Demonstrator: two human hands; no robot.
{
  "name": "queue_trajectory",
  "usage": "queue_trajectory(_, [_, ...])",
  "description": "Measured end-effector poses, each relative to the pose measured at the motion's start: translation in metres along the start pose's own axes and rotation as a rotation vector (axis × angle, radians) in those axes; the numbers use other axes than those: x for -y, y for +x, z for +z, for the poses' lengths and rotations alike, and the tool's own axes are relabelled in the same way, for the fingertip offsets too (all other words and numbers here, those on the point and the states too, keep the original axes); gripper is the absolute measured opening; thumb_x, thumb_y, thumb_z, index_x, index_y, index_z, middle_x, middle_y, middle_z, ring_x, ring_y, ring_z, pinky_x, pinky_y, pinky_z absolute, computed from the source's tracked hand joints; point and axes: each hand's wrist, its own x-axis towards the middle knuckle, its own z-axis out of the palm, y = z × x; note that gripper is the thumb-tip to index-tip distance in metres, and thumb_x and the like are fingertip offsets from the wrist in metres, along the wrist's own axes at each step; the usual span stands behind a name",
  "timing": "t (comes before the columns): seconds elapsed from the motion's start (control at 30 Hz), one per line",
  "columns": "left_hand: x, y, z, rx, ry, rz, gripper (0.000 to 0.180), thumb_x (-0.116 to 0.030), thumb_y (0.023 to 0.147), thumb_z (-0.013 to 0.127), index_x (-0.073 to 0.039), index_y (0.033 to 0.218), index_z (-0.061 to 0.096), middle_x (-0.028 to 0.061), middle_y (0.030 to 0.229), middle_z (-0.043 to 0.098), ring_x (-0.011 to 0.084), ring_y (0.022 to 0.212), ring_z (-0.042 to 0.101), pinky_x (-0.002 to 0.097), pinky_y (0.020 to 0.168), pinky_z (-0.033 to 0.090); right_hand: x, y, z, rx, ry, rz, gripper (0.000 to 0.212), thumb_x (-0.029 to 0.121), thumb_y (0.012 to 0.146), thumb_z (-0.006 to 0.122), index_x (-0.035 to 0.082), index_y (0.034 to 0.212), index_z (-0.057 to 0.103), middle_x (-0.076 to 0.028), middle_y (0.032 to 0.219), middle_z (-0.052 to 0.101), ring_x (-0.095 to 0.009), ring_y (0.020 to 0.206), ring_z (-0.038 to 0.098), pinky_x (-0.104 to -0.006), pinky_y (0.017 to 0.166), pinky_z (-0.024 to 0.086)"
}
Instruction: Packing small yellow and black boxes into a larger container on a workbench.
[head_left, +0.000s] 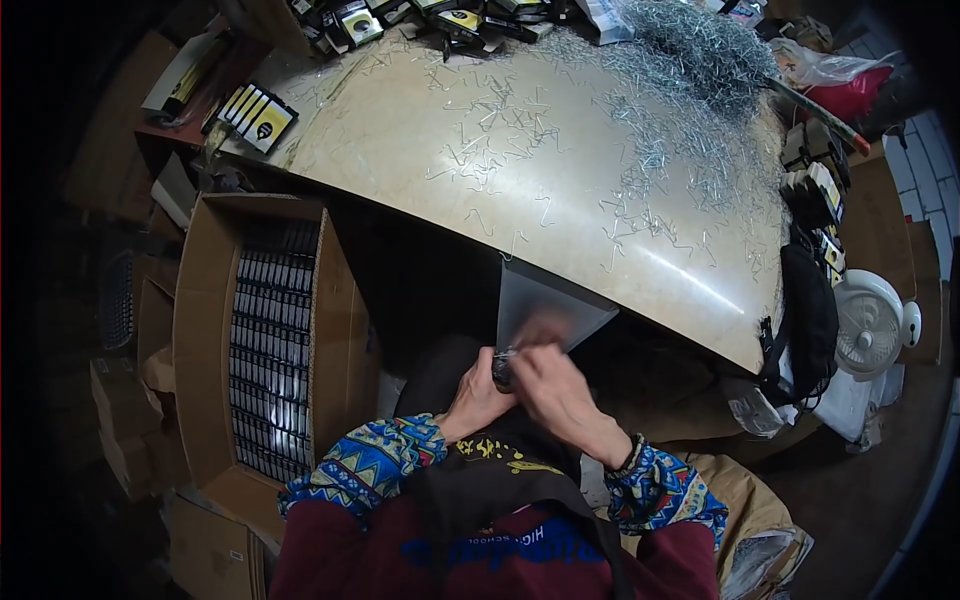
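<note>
My left hand (476, 404) is closed around a small dark object (502, 370), held low in front of my body by the table's near edge. Thin silvery wire bits show at the object's top. Just to its right, my right hand (556, 396) works close against it, its fingers smeared by motion. What those fingers hold, if anything, cannot be made out. Behind both hands a grey triangular panel (545, 290) hangs below the table edge. Bent metal wire hooks (490, 130) lie scattered across the pale table (380, 140).
A dense heap of wire hooks (700, 60) covers the table's far right. Left of me stands an open cardboard box (205, 330) with rows of small packed items. Black-and-yellow packs (262, 120) sit at the table's left corner. A white fan (866, 325) stands at right.
</note>
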Motion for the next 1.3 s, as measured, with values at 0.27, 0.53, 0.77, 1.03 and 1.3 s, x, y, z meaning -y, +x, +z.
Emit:
queue_trajectory(0.27, [0.024, -0.002, 0.002, 0.067, -0.019, 0.045, 0.056, -0.013, 0.073, 0.077, 0.000, 0.111, 0.038, 0.0267, 0.099, 0.061, 0.0459, 0.093, 0.062, 0.0465, 0.073, 0.052, 0.001, -0.014, 0.017, 0.237, 0.248, -0.030, 0.034, 0.007, 0.086, 0.063, -0.005, 0.117, 0.056, -0.020, 0.113, 0.059, -0.038, 0.101, 0.057, -0.0402, 0.086, 0.050])
queue_trajectory(0.53, [0.018, -0.018, -0.037, 0.146, 0.131, 0.190, 0.071, -0.019, 0.068, 0.080, -0.002, 0.127, 0.044, 0.0198, 0.112, 0.058, 0.0369, 0.105, 0.059, 0.0414, 0.090, 0.048, 0.005, -0.008, 0.003, 0.277, 0.552, 0.006, 0.034, 0.011, 0.092, 0.060, -0.001, 0.124, 0.058, -0.021, 0.119, 0.063, -0.034, 0.102, 0.065, -0.0380, 0.086, 0.053])
queue_trajectory(0.77, [-0.043, 0.000, -0.055, -0.028, -0.023, 0.225, 0.070, -0.032, 0.082, 0.071, -0.003, 0.138, 0.040, 0.0189, 0.119, 0.055, 0.0321, 0.104, 0.059, 0.0381, 0.090, 0.047, -0.001, 0.017, -0.044, 0.127, 0.672, 0.433, 0.032, 0.016, 0.095, 0.061, -0.002, 0.122, 0.060, -0.013, 0.094, 0.071, -0.013, 0.083, 0.069, -0.0256, 0.069, 0.053])
queue_trajectory(1.03, [-0.078, 0.028, -0.052, -0.138, -0.193, 0.266, 0.050, -0.037, 0.099, 0.047, -0.002, 0.134, 0.046, 0.0198, 0.114, 0.056, 0.0304, 0.100, 0.059, 0.0349, 0.086, 0.047, 0.009, 0.033, -0.065, 0.173, 0.890, 0.433, 0.036, 0.014, 0.095, 0.063, -0.002, 0.126, 0.057, -0.008, 0.095, 0.069, -0.011, 0.085, 0.065, -0.0256, 0.074, 0.053])
queue_trajectory(1.3, [-0.090, 0.035, -0.060, -0.098, -0.192, 0.262, 0.049, -0.026, 0.097, 0.047, -0.001, 0.139, 0.042, 0.0147, 0.114, 0.055, 0.0233, 0.100, 0.056, 0.0323, 0.089, 0.045, 0.010, 0.036, -0.061, -0.013, 0.962, 0.518, 0.026, 0.012, 0.094, 0.063, -0.004, 0.115, 0.063, -0.007, 0.094, 0.069, -0.011, 0.083, 0.066, -0.0239, 0.072, 0.055])
